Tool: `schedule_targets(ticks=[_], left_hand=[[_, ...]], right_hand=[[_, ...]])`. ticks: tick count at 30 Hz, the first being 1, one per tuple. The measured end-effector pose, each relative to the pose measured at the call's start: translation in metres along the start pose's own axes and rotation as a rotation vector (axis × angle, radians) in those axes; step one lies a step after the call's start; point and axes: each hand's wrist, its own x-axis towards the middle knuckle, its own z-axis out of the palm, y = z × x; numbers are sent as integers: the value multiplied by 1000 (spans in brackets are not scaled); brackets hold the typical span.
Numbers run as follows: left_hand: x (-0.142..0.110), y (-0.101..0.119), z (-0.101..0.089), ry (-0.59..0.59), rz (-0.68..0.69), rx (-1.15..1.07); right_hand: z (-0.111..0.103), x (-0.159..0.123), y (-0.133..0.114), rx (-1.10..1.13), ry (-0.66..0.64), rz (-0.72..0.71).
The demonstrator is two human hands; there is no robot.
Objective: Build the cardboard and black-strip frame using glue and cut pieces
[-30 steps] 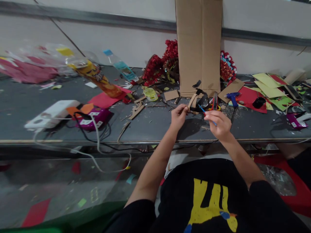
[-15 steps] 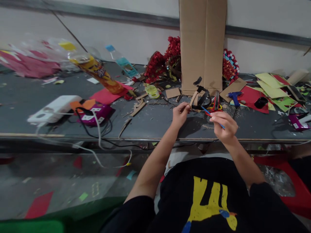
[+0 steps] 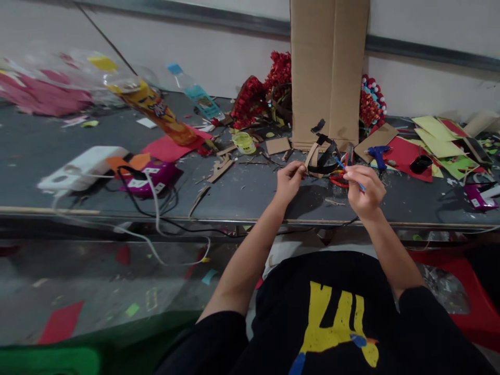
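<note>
My left hand [image 3: 289, 178] pinches the near left end of a cardboard strip frame [image 3: 312, 158], bent into an open loop and largely black, with bare brown on its left strip. In my right hand [image 3: 364, 190] is a thin blue paintbrush [image 3: 342, 164], held like a pen. Its tip points at the right part of the frame; whether it touches I cannot tell. Red-handled scissors [image 3: 339, 178] lie behind the brush, partly covered by my right hand. Farther right are a blue glue gun [image 3: 378, 155] and a small black cup [image 3: 421, 164].
A tall cardboard panel [image 3: 326, 73] stands against the wall. Left of it are a yellow-green tub [image 3: 244, 142], an orange drink bottle [image 3: 156, 112] and a white power strip [image 3: 80, 169] with trailing cables. Coloured paper [image 3: 437, 141] is piled at right.
My right hand has moved a little to the right with the paintbrush, whose tip has shifted right along the frame. My left hand keeps its pinch. The camera view has shifted slightly.
</note>
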Motion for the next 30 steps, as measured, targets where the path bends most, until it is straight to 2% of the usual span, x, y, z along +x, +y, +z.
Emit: schedule_targets(ticks=[5,8,11,14,17,20,24,30], left_hand=[[0,0,-1,3,17,-7],[0,-1,-1,-5,31,-2],[0,0,-1,-5,33,22],[0,1,-1,2,30,35],[0,0,-1,4,32,18],[0,-1,-1,8,26,-16],[0,1,-1,11,20,-2],[0,3,0,19,20,-20]], right_hand=[[3,-1,-3,38,-109,2],[2,2,-9,62,-64,19],[1,7,-3,-25,20,6],[3,8,4,-48,-38,-4],[3,5,-1,42,-128,11],[0,5,-7,87,-101,19],[-1,7,0,17,-26,-9],[0,2,-7,107,-94,19]])
